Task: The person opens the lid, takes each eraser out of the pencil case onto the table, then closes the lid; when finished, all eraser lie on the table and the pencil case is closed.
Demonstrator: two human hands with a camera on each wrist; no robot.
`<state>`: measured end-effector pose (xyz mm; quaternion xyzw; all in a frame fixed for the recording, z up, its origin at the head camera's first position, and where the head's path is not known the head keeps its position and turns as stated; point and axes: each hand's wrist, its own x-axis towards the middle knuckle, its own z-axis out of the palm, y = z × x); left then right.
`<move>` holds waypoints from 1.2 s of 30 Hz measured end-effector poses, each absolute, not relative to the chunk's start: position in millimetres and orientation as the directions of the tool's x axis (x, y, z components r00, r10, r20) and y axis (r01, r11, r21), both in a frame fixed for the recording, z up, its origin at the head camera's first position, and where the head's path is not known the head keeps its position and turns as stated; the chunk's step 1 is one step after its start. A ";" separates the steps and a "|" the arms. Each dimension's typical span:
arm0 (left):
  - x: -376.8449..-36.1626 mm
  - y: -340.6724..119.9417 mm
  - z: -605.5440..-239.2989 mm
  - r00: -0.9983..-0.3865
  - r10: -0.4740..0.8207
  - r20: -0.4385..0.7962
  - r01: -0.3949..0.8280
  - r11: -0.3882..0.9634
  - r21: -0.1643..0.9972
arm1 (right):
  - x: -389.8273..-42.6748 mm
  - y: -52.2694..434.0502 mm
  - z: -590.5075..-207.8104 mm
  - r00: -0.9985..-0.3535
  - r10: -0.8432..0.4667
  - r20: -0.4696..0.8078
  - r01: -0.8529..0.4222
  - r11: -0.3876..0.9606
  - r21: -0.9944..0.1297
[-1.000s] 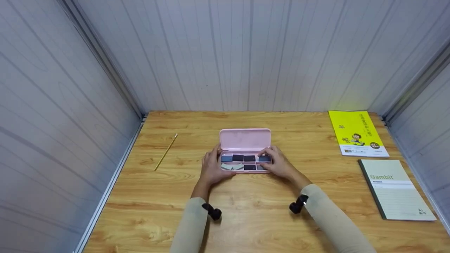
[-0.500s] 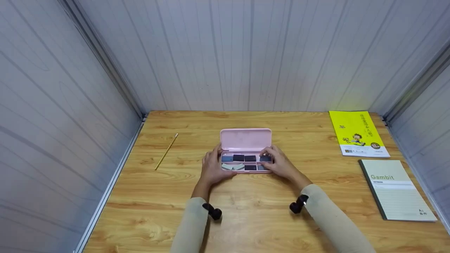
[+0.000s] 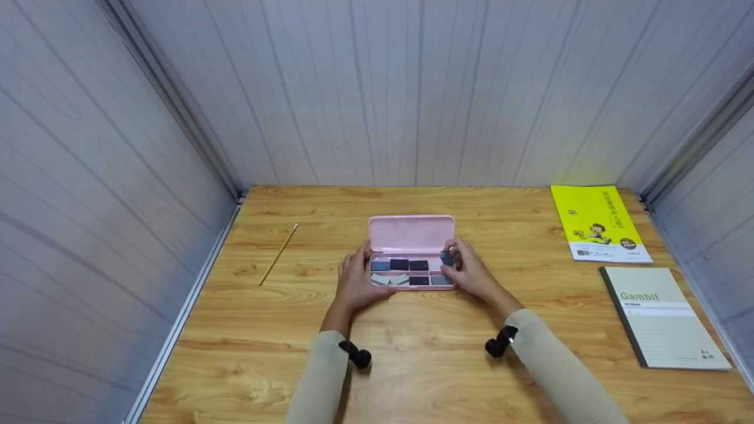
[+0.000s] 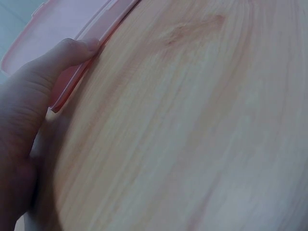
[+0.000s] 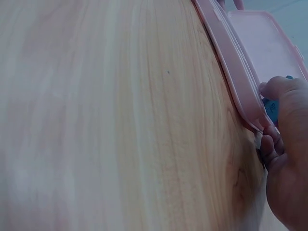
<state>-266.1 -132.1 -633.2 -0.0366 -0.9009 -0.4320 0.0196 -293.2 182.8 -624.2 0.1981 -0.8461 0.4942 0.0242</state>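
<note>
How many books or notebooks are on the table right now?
2: a yellow book at the far right corner, and a Gambit notebook nearer, along the right edge.

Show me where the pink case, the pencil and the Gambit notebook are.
pink case (image 3: 411, 234), head view, on the middle of its raised lid.
pencil (image 3: 278, 254), head view, on the middle of its shaft.
Gambit notebook (image 3: 662, 324), head view, on its pale cover.
</note>
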 end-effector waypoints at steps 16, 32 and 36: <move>-265.7 -133.2 -633.1 -0.994 0.056 0.090 0.105 0.619 0.778 | -291.3 180.3 -611.2 -0.946 -0.234 0.226 -0.302 0.373 -0.877; -266.3 -133.2 -632.4 -0.994 0.059 0.091 0.108 0.618 0.779 | -297.0 207.7 -610.1 -0.957 -0.189 0.222 -0.281 0.399 -0.873; -265.8 -133.5 -633.3 -0.994 0.063 0.087 0.107 0.625 0.773 | -296.4 220.9 -609.9 -0.963 -0.171 0.209 -0.263 0.418 -0.870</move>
